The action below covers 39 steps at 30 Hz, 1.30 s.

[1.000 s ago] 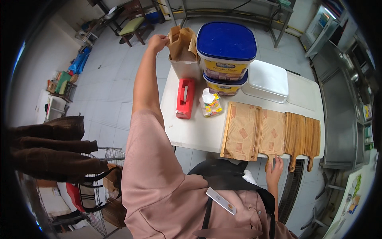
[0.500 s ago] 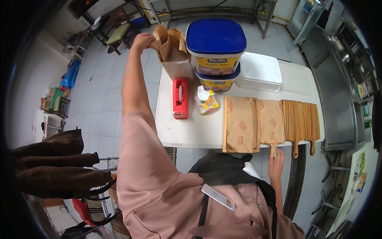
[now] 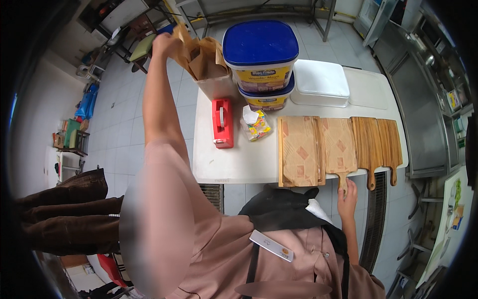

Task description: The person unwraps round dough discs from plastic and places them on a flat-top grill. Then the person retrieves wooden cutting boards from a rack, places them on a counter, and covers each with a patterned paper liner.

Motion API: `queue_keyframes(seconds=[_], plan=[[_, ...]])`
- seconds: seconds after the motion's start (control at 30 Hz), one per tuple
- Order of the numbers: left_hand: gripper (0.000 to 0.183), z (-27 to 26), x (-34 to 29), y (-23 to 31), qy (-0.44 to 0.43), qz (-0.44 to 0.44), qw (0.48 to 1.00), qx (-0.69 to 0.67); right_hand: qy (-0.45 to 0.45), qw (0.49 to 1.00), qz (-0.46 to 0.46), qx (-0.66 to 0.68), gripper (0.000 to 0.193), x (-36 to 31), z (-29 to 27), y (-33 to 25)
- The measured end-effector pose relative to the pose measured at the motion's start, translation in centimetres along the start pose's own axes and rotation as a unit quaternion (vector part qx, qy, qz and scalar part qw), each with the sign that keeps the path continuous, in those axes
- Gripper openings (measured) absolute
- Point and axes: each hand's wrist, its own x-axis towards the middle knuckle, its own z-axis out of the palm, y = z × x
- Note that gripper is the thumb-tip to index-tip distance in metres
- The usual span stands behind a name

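Note:
At the far left, my left hand [image 3: 167, 46] is closed on the edge of a sheet of brown paper [image 3: 183, 45]. Several such sheets stand in a tall whitish box [image 3: 216, 88] on the table. My right hand [image 3: 347, 197] has its fingers around the handle of a wooden paddle board [image 3: 341, 180] at the table's front edge. A printed brown paper sheet [image 3: 338, 144] lies on that board. Left of it, another wooden board [image 3: 280, 164] bears a similar printed sheet [image 3: 299, 149]. Two bare paddle boards [image 3: 367, 144] lie on the right.
On the white table [image 3: 239, 169] are a red tape dispenser [image 3: 223, 127], a small tissue pack [image 3: 258, 127], two stacked tubs with blue lids [image 3: 260, 42] and a white plastic container [image 3: 320, 82]. Brown garments [image 3: 69, 209] hang at the left. A steel counter [image 3: 418, 104] stands right.
My left hand has pulled the brown paper up and leftward, partly out of the box. The right hand stays on the board's handle. The whole view has shifted slightly.

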Motion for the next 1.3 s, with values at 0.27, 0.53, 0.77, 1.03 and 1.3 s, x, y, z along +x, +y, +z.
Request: queue_keyframes(seconds=[0.27, 0.53, 0.77, 1.03, 1.3], plan=[[0.038, 1.7, 0.2, 1.0, -0.023, 0.043, 0.999, -0.003, -0.006, 0.997, -0.080, -0.013, 0.043, 1.9, -0.5, -2.3], [0.038, 2.3, -2.5, 0.8, 0.080, 0.039, 0.996, -0.031, -0.006, 0.889, -0.457, 0.025, 0.047, 18.0, -0.4, -26.4], [0.039, 3.5, -5.7, 0.4, 0.118, 0.048, 0.981, -0.148, -0.137, 0.872, -0.417, 0.217, 0.054, 25.8, 12.1, -44.6], [0.025, 0.5, -7.5, -2.2, 0.300, 0.062, 0.942, -0.138, -0.127, 0.918, -0.364, 0.095, 0.063, 27.6, 17.5, -49.3], [0.023, -12.4, -12.1, 3.1, 0.477, 0.163, 0.801, -0.323, -0.158, 0.889, -0.399, 0.157, 0.061, 28.0, 16.0, -47.4]])
